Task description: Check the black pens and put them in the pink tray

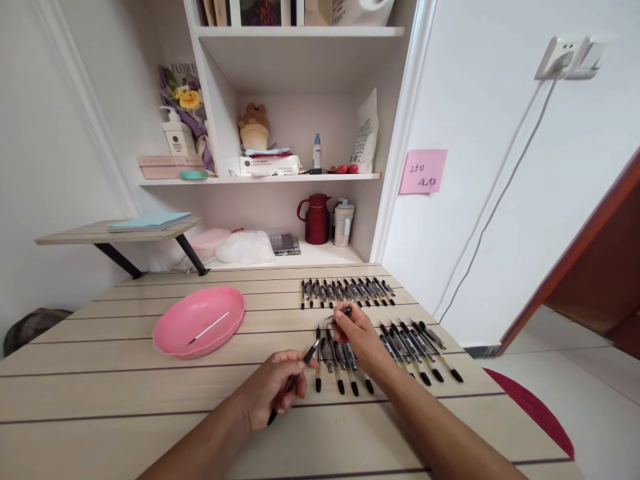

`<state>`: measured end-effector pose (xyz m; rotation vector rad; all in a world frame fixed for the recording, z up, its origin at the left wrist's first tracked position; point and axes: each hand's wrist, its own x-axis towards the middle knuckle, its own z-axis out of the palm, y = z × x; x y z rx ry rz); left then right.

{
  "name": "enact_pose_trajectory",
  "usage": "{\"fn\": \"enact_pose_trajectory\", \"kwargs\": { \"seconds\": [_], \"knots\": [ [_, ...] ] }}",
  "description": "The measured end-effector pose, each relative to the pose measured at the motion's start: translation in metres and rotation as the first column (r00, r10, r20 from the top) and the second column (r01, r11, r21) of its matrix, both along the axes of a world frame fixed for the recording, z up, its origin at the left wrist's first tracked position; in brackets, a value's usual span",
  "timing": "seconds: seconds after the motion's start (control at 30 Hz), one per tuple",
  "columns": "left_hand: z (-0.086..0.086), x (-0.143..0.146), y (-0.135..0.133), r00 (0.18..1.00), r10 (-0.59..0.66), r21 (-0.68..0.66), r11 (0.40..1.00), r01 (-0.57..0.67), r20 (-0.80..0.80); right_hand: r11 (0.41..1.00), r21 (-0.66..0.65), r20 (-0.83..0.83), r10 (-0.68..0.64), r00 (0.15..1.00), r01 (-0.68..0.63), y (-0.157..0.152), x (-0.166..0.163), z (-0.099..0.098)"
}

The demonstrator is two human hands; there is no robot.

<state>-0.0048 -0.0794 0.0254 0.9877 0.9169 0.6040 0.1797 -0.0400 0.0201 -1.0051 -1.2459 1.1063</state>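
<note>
My left hand (283, 387) is closed around a black pen (311, 351), its tip pointing up and to the right. Above the near row of pens, my right hand (357, 333) pinches a small dark piece (347, 311) that looks like a pen part, perhaps a cap; the fingers partly hide it. Beneath and beside the right hand lie several black pens (340, 368) with clear barrels. More pens (423, 353) continue that row to the right. Farther back is a second row of black pens (345, 292), side by side.
A pink scalloped tray (167, 337) holding one thin white stick-like refill (210, 328) sits at the left. Behind the table rises a white shelf unit (300, 33) with a red jug (317, 220) and a cup (343, 223). A small raised stand (75, 232) is at the back left.
</note>
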Motion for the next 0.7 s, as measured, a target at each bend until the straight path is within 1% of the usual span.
{"fn": "enact_pose_trajectory", "kwargs": {
  "seconds": [0.07,0.13,0.23,0.3,0.37,0.43,0.47,0.57,0.63,0.7],
  "knots": [
    [-0.001,-0.003,0.003,0.996,0.087,-0.006,0.996,-0.087,0.016,1.000,-0.018,0.073,0.003,0.997,-0.002,0.007,0.005,0.000],
    [-0.002,-0.005,0.008,0.984,0.173,-0.011,0.985,-0.173,0.047,0.997,-0.058,0.196,0.068,0.978,-0.057,0.012,0.007,0.000],
    [-0.006,-0.008,0.016,0.958,0.267,-0.011,0.963,-0.268,0.104,0.972,-0.195,0.391,0.196,0.899,-0.128,0.018,0.000,0.002],
    [-0.008,-0.010,0.019,0.940,0.308,-0.014,0.951,-0.309,0.146,0.949,-0.287,0.469,0.256,0.845,-0.129,0.020,-0.009,0.006],
    [-0.011,-0.011,0.020,0.927,0.331,-0.015,0.943,-0.333,0.179,0.932,-0.339,0.532,0.301,0.791,-0.127,0.021,-0.020,0.013],
    [-0.012,-0.013,0.019,0.921,0.333,-0.010,0.941,-0.338,0.204,0.926,-0.351,0.617,0.343,0.709,-0.142,0.021,-0.030,0.020],
    [-0.013,-0.013,0.019,0.920,0.328,-0.004,0.942,-0.335,0.212,0.924,-0.351,0.665,0.360,0.654,-0.152,0.020,-0.035,0.024],
    [-0.013,-0.014,0.017,0.922,0.318,0.013,0.944,-0.329,0.221,0.926,-0.332,0.804,0.376,0.460,-0.177,0.017,-0.046,0.033],
    [-0.012,-0.014,0.017,0.921,0.323,0.012,0.943,-0.333,0.220,0.947,-0.261,0.884,0.313,0.349,-0.186,0.016,-0.051,0.036],
    [-0.012,-0.014,0.018,0.919,0.328,0.007,0.941,-0.338,0.216,0.966,-0.163,0.936,0.216,0.278,-0.200,0.015,-0.053,0.037]
  ]
}}
